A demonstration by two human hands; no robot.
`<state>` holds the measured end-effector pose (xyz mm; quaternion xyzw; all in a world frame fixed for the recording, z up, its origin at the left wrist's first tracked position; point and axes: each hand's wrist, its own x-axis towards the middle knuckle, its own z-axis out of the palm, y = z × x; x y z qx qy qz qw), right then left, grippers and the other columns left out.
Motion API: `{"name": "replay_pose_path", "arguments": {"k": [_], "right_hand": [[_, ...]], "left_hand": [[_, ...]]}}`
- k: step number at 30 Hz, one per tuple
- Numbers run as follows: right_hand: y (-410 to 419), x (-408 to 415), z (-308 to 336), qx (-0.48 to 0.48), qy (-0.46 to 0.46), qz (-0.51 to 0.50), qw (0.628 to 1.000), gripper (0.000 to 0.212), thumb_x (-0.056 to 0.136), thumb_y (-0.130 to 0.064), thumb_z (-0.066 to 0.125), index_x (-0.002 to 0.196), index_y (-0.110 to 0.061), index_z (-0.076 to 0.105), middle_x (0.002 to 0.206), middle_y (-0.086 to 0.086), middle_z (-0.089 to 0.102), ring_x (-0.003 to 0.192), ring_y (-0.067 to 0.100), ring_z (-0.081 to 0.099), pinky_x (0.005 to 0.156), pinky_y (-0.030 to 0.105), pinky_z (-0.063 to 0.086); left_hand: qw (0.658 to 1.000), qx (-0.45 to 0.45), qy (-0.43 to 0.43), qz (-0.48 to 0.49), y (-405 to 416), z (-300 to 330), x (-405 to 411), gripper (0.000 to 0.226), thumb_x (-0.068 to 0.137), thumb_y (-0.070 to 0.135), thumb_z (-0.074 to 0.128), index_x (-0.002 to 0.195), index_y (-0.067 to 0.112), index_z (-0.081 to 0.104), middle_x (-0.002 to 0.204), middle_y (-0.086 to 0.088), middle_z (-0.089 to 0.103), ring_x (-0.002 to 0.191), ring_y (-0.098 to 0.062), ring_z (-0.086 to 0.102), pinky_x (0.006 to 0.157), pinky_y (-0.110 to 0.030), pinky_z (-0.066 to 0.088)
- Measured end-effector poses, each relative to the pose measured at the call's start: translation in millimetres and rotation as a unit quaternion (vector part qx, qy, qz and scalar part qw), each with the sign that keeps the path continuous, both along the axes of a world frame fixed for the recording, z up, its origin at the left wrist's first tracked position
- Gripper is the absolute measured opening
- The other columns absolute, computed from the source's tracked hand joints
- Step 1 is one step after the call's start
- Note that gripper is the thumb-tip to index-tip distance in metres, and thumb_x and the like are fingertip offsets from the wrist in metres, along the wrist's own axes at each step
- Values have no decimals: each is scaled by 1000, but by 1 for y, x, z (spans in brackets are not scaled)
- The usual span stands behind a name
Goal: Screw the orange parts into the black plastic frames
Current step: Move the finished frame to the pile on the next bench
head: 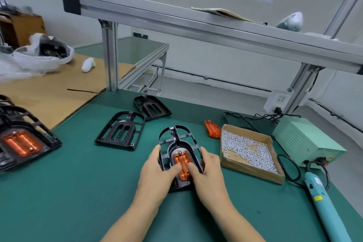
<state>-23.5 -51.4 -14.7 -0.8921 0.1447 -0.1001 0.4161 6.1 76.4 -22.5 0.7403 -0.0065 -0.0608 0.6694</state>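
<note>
Your left hand (pixel 157 169) and right hand (pixel 208 171) grip a black frame (pixel 176 139), thumbs pressing its orange part (pixel 181 160), on a green mat (pixel 78 192).

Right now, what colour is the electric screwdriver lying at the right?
Light blue-teal; the electric screwdriver shows best in the head view, lying on the green mat.

Bright, even indoor light with soft, faint shadows. Wide-angle bending tilts the edges; the plastic bag (pixel 33 59) at far left is motion-blurred.
</note>
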Motion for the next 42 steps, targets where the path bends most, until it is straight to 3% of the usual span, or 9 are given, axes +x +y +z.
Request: {"name": "replay_pose_path", "arguments": {"k": [2, 4, 10, 15, 20, 30, 36, 39, 42], "right_hand": [[0, 0, 1, 45, -16, -2, 999, 51, 98, -9, 50, 146, -16, 35, 139, -3, 40, 122, 4, 39, 100, 6, 25], [4, 0, 0, 84, -21, 6, 996, 53, 98, -2, 46, 147, -16, 35, 149, -3, 38, 134, 7, 37, 113, 20, 24], [23, 4, 0, 131, -32, 32, 990, 54, 99, -1, 43, 150, -16, 31, 152, -4, 37, 139, 9, 34, 117, 30, 24], [43, 13, 14, 130, -45, 77, 988, 53, 100, -3, 44, 149, -17, 31, 151, -5, 38, 137, 7, 35, 112, 20, 25], [81, 23, 28, 134, -50, 137, 980, 53, 101, -4, 43, 150, -18, 29, 149, -6, 37, 128, 1, 34, 98, 8, 23], [167, 48, 39, 137, -59, 241, 959, 55, 100, -5, 46, 150, -18, 31, 154, -5, 34, 139, 7, 31, 114, 25, 22], [217, 59, 45, 143, -56, 288, 945, 55, 100, -6, 46, 151, -20, 29, 149, -10, 36, 124, -5, 28, 104, 15, 19], [242, 63, 48, 154, -55, 316, 935, 52, 101, -6, 44, 149, -23, 33, 131, -24, 42, 113, -12, 38, 98, 8, 25], [267, 68, 53, 153, -58, 345, 924, 47, 100, -1, 43, 127, -40, 43, 113, -33, 48, 99, -19, 48, 82, 0, 34]], "left_hand": [[1000, -11, -6, 6, 0, 0, 0, 80, 80, 15, 72, 146, 32, 31, 136, 8, 48, 123, -13, 48, 106, -42, 40], [1000, -18, -8, 8, 1, 2, -1, 82, 81, 15, 69, 147, 37, 25, 137, 14, 40, 128, -8, 41, 109, -39, 35], [997, -73, -8, 35, 9, 11, -2, 80, 85, 7, 59, 147, 42, 21, 137, 16, 39, 117, -1, 43, 94, -23, 36], [995, -69, -29, 68, 33, 23, -5, 85, 86, -1, 53, 149, 43, 16, 151, 18, 27, 135, -5, 30, 112, -34, 30], [991, -28, -55, 118, 71, 38, -8, 86, 87, -5, 47, 150, 42, 12, 155, 23, 13, 142, 0, 13, 119, -35, 18], [973, 34, -76, 216, 154, 57, -12, 90, 85, -14, 40, 151, 37, 4, 155, 26, -1, 141, 6, 1, 120, -29, 8], [957, 55, -87, 271, 198, 61, -13, 87, 88, -12, 39, 151, 35, 2, 156, 24, -4, 141, 5, -3, 117, -24, 3], [947, 71, -96, 298, 220, 62, -13, 88, 86, -13, 42, 152, 31, 4, 156, 23, -4, 141, 5, -2, 114, -19, 5], [936, 93, -98, 326, 241, 63, -12, 87, 85, -14, 40, 152, 30, 8, 156, 24, -4, 141, 5, 0, 106, -13, 7]]}}
